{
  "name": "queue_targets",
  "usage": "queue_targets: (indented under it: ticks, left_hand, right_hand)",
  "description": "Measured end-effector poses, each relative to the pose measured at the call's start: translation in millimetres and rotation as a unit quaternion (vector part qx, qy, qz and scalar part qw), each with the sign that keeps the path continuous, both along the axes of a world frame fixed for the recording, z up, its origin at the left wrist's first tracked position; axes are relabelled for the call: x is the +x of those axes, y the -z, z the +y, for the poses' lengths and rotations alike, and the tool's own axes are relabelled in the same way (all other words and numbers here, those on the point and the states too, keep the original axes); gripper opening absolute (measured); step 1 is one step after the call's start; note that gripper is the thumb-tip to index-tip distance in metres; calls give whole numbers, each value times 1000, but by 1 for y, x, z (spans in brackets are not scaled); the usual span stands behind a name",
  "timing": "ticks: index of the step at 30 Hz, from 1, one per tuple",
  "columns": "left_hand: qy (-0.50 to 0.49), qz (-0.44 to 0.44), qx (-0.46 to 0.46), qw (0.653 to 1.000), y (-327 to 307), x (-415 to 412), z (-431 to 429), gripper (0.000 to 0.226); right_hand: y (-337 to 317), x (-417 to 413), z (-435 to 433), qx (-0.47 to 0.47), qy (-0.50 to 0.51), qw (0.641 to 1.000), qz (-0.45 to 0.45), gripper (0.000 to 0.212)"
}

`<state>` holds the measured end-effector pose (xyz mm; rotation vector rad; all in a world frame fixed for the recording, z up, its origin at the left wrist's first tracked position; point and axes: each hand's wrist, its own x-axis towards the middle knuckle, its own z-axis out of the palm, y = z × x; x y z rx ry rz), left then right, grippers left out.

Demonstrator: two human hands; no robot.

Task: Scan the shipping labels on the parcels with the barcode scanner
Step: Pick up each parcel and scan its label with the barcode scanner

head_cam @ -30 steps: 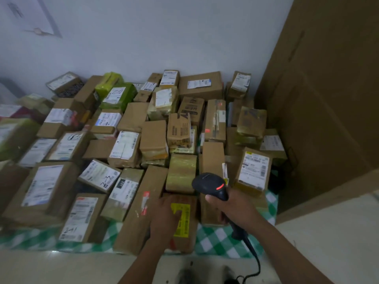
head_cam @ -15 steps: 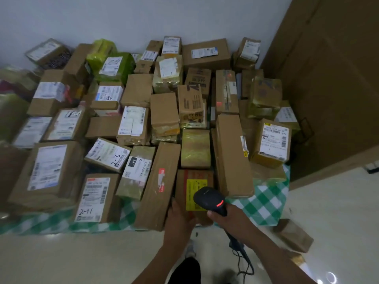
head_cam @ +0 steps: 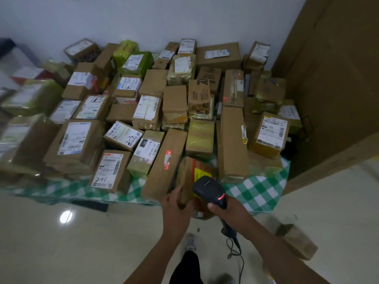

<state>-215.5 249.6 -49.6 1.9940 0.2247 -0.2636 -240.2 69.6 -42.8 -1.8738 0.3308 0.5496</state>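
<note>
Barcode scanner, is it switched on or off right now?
On, it seems: a red light glows on the back of the barcode scanner, which the right hand grips by its handle.

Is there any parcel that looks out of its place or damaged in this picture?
Yes. One brown cardboard box lies alone on the pale tiled floor at the right, off the green checked cloth where the other parcels are piled. The left hand holds a yellow-labelled brown parcel tilted.
</note>
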Motion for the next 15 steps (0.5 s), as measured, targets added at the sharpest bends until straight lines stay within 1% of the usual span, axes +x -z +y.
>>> queue_targets:
  ticks: [2, 3, 5, 7, 8, 11, 15]
  left_hand:
    - [-47, -1, -17, 999, -10, -3, 4, 50]
    - [-76, 9, -26, 997, -15, -4, 7, 50]
    - [-134, 18, -75, 988, -25, -1, 16, 45]
    - [-161, -3, -133, 978, -35, 2, 28, 39]
    - [-162, -13, -148, 975, -41, 4, 34, 38]
    - [-168, -39, -168, 970, -57, 10, 52, 36]
    - [-183, -83, -185, 962, -74, 18, 72, 37]
  right_hand:
    - [-8, -7, 3, 3, -15, 1000, -10, 12]
    - [-12, -10, 4, 22, -15, 1000, -12, 10]
    - [-21, -16, 5, 78, 0, 997, -14, 14]
    - [-33, -20, 2, 92, 3, 995, -29, 17]
    - [-38, -22, -1, 85, -1, 996, -41, 17]
    - [-52, -24, -11, 26, -26, 996, -82, 19]
    - [-65, -26, -23, -24, -88, 990, -111, 17]
